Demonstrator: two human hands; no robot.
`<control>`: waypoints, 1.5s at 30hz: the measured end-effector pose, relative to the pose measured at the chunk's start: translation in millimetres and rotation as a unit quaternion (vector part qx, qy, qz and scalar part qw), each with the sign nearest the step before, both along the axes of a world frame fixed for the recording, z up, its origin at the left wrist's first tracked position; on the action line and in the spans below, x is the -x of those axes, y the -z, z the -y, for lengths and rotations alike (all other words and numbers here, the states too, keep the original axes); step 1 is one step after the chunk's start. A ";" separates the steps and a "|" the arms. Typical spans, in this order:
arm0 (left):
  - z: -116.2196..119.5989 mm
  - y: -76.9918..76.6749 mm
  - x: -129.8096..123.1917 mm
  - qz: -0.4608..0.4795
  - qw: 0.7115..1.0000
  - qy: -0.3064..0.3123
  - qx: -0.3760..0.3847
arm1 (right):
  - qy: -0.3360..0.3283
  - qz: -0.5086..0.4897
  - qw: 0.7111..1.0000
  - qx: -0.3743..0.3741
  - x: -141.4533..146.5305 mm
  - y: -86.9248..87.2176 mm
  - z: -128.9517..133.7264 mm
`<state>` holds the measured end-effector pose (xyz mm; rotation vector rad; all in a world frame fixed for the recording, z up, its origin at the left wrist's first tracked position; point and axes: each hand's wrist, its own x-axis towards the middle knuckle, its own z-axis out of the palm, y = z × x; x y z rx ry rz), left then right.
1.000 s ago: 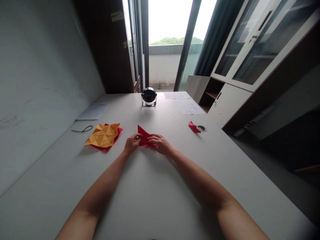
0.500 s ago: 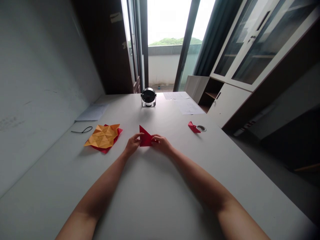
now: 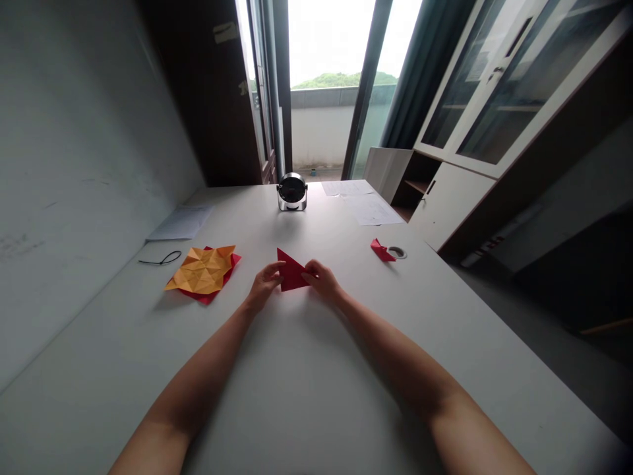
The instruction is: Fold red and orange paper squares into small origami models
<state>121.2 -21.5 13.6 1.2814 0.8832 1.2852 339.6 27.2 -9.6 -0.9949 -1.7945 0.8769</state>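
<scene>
A folded red paper triangle [image 3: 292, 273] is held between my two hands over the white table [image 3: 297, 369]. My left hand [image 3: 264, 284] pinches its left edge, and my right hand [image 3: 321, 278] grips its right corner. One point of the triangle stands up toward the far side. To the left lie creased orange paper [image 3: 204, 269] and, beneath it, red paper [image 3: 205, 298]. Right of my hands sits a smaller folded red paper piece [image 3: 382, 250], beside a white roll of tape [image 3: 397, 253].
A round black device on a metal stand [image 3: 292, 191] stands at the table's far part. White sheets [image 3: 373, 208] lie at the far right, more paper [image 3: 182, 223] at the far left. A black cable tie [image 3: 161, 258] rests near the left wall.
The red triangle has turned slightly and shows wider between my hands. My right hand has shifted a little up and to the right, its fingers now nearer the triangle's corner.
</scene>
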 end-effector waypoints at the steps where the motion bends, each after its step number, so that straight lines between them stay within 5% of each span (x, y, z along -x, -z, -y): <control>1: 0.1 -0.1 -1.5 0.009 1.000 -0.003 -0.004 | 0.006 -0.004 1.000 0.002 -0.4 -0.5 -0.5; 21: -0.8 10.3 -16.6 0.026 0.999 0.014 0.036 | 0.022 0.017 0.999 -0.034 4.0 -25.4 20.1; 37: -5.0 12.0 -7.7 0.075 0.991 -0.114 0.011 | 0.000 0.041 0.999 0.003 1.5 -10.7 6.7; 45: -4.1 6.7 -8.1 0.103 0.987 -0.110 0.048 | -0.025 0.007 0.999 0.048 0.0 -4.3 1.3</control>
